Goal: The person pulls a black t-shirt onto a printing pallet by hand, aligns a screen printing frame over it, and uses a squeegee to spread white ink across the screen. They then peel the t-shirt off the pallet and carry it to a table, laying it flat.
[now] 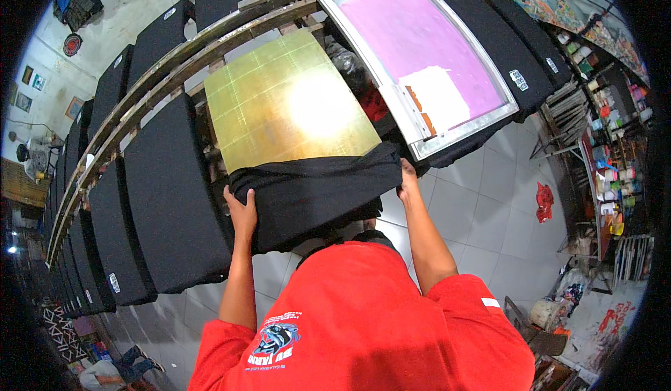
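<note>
A black T-shirt (318,188) is bunched over the near end of a flat printing board (272,101). The board's bare yellow-gold top shows beyond the cloth, with a bright glare on it. At the shirt's left edge, my left hand (242,213) grips the fabric, thumb and fingers on either side of a fold. My right hand (407,179) is closed round the right edge, its fingers partly hidden by the cloth. To the right of the board rests a screen-printing frame (426,59) with purple mesh, white ink and an orange-brown strip in its near left corner.
More boards covered in black fabric (168,188) run along the left, and others (482,41) lie at right. A long wooden rail (231,34) curves behind them. Shelves of ink pots (615,174) stand far right. A red scrap (544,202) lies on the tiled floor (475,209).
</note>
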Action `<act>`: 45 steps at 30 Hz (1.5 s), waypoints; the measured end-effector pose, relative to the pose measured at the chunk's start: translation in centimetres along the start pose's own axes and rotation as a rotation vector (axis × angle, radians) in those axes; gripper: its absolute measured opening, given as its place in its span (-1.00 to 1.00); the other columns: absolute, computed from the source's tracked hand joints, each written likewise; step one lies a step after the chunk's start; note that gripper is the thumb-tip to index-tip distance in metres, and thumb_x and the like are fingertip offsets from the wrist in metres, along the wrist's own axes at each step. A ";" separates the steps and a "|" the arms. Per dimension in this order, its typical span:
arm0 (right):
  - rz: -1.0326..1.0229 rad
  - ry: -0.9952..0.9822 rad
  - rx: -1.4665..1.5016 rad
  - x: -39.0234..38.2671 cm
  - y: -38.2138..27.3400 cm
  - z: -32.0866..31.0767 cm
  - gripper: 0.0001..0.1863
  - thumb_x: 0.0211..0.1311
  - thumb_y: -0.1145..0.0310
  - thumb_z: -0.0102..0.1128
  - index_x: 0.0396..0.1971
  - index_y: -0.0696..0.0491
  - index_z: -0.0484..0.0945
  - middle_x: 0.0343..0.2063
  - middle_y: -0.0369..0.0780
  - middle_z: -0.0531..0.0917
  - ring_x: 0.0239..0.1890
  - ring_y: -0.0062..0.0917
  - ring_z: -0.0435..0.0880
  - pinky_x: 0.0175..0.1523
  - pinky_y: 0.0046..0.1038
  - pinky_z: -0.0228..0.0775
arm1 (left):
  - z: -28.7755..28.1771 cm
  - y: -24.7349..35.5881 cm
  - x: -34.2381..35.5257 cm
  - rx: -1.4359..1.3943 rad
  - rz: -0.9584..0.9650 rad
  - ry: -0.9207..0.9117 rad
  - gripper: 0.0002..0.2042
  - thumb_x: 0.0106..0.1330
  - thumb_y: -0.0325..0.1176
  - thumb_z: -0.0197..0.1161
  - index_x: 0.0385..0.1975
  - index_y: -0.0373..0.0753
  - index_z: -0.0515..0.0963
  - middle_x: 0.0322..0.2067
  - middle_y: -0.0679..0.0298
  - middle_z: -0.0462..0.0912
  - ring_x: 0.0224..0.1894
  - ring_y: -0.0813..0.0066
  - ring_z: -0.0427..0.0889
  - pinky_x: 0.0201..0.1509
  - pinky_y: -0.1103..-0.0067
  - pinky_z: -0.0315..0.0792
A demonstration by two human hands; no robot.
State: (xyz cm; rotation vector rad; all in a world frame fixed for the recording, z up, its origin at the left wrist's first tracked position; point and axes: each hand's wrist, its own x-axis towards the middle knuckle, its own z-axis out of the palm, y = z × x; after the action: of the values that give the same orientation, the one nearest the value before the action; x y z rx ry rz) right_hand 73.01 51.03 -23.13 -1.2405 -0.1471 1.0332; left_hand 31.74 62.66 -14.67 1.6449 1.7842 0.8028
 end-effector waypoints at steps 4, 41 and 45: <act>0.052 0.070 -0.210 -4.5 -3.1 0.3 -0.70 0.24 0.19 0.10 -0.11 0.04 0.54 -0.18 -0.32 0.59 -0.16 -0.61 0.52 -0.08 -0.57 0.32 | -0.6 1.8 -1.0 0.288 0.331 0.124 -0.41 0.18 -0.31 0.20 0.23 -0.14 0.16 0.18 -0.08 0.16 0.23 -0.05 0.15 0.25 0.22 0.10; -0.729 -0.294 -1.670 0.4 -10.0 24.2 -0.59 0.14 0.44 -0.01 0.00 0.24 0.27 -0.05 0.11 0.42 -0.14 -0.08 0.57 -0.06 -0.21 0.45 | -1.5 5.5 10.4 0.319 0.153 -0.097 -0.55 0.14 -0.46 0.16 0.07 -0.34 0.30 -0.10 -0.13 0.48 -0.01 -0.07 0.44 0.05 0.30 0.36; -0.761 -0.581 -1.250 -7.7 -18.3 19.4 -0.53 0.12 0.31 0.15 0.03 0.20 0.36 0.02 -0.02 0.46 -0.04 -0.24 0.55 0.04 -0.30 0.38 | -0.9 5.1 5.2 0.221 0.353 -0.008 -0.53 0.15 -0.43 0.17 0.09 -0.35 0.28 0.07 -0.13 0.33 0.14 -0.02 0.31 0.19 0.32 0.23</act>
State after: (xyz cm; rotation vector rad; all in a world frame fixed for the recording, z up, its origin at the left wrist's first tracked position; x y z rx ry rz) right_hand 67.29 59.95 2.50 -1.6745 -1.7806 0.5217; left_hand 33.99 68.06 -10.35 2.1450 1.6461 0.7663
